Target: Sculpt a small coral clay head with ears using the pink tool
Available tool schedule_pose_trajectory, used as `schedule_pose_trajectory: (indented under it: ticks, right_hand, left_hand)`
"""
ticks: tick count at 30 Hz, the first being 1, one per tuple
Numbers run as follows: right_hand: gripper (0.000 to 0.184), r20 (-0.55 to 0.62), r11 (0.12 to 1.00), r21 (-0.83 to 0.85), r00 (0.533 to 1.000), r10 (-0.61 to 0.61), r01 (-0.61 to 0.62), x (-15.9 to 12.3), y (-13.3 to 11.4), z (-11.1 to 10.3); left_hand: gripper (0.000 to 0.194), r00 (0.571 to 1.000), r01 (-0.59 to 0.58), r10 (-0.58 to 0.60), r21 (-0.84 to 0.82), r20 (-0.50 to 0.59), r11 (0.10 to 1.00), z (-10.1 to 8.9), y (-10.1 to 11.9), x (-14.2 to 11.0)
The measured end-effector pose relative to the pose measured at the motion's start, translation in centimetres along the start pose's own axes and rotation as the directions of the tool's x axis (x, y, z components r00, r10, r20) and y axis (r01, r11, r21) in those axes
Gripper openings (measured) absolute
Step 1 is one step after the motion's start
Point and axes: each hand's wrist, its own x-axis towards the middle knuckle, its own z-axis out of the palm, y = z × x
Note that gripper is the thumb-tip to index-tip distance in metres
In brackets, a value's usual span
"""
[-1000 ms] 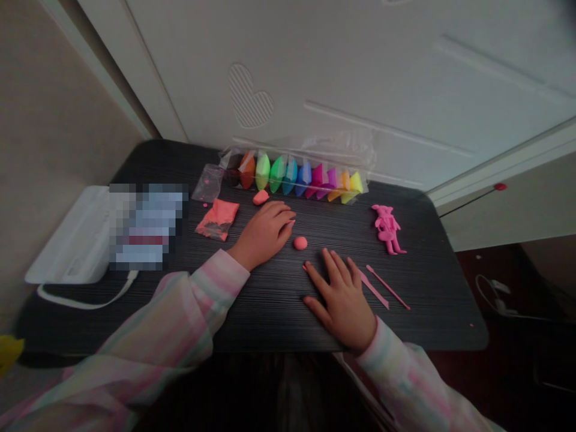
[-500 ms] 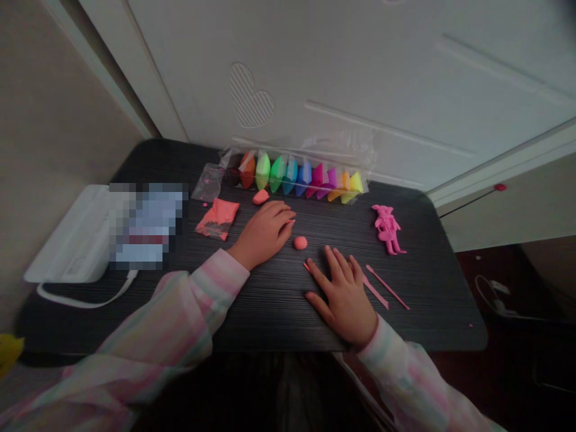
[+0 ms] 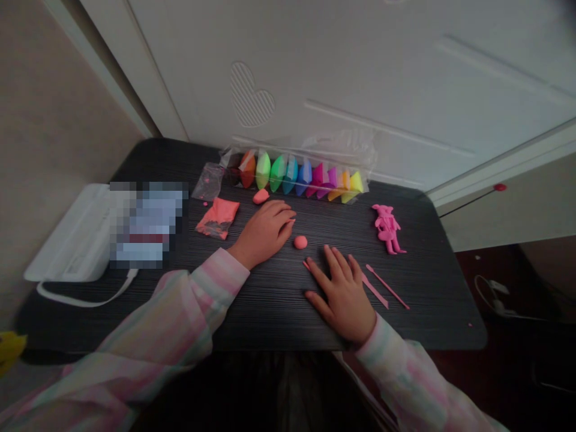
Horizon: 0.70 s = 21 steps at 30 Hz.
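Observation:
My left hand point(image 3: 263, 234) rests palm down on the dark table, fingers stretched out and loosely together; whatever lies beneath the palm is hidden. Just past its knuckles sits a lump of coral clay point(image 3: 260, 196). A small coral clay ball point(image 3: 300, 242) lies on the table between my hands, touched by neither. Fingers spread, my right hand point(image 3: 345, 294) lies flat. A thin coral-pink bit point(image 3: 306, 265) shows at its index fingertip. Partly under its outer side is a flat pink clay knife point(image 3: 376, 293), with a slim pink modelling stick point(image 3: 389, 287) beside it.
An opened bag of coral clay point(image 3: 220, 216) and a clear wrapper point(image 3: 208, 182) lie at left. Colourful clay packets point(image 3: 290, 175) line the back in clear plastic. A pink clay figure point(image 3: 386, 230) lies at right. A white device point(image 3: 74, 240) with a cable stands far left.

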Motion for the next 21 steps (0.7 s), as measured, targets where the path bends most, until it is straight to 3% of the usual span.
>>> schedule_pose_trajectory:
  ticks: [5,9,13,18,21]
  right_hand:
    - [0.054,0.042,0.994,0.025,0.994,-0.105,0.104,-0.02,-0.07,-0.05]
    - [0.051,0.015,1.0,0.003,1.0,0.019,-0.019,0.07,0.06,-0.12]
    - [0.055,0.056,0.996,0.025,0.995,-0.081,0.08,0.01,-0.1,-0.08]
    - [0.053,0.002,1.0,-0.009,1.0,-0.004,0.004,-0.07,-0.07,0.01]
    - [0.056,0.038,0.996,0.013,0.995,-0.093,0.092,-0.08,-0.08,-0.01]
  left_hand:
    - [0.023,1.0,0.006,-0.006,-0.018,-0.004,1.0,0.01,-0.03,-0.05]
    - [0.024,1.0,0.003,-0.003,-0.005,0.003,1.0,0.03,-0.02,-0.05]
    - [0.024,1.0,-0.003,0.003,-0.004,0.001,1.0,0.05,-0.05,-0.03]
    - [0.023,1.0,-0.002,0.002,-0.017,-0.002,1.0,0.04,-0.05,-0.03]
    - [0.023,1.0,0.001,-0.001,-0.023,-0.009,1.0,0.05,-0.02,-0.03]
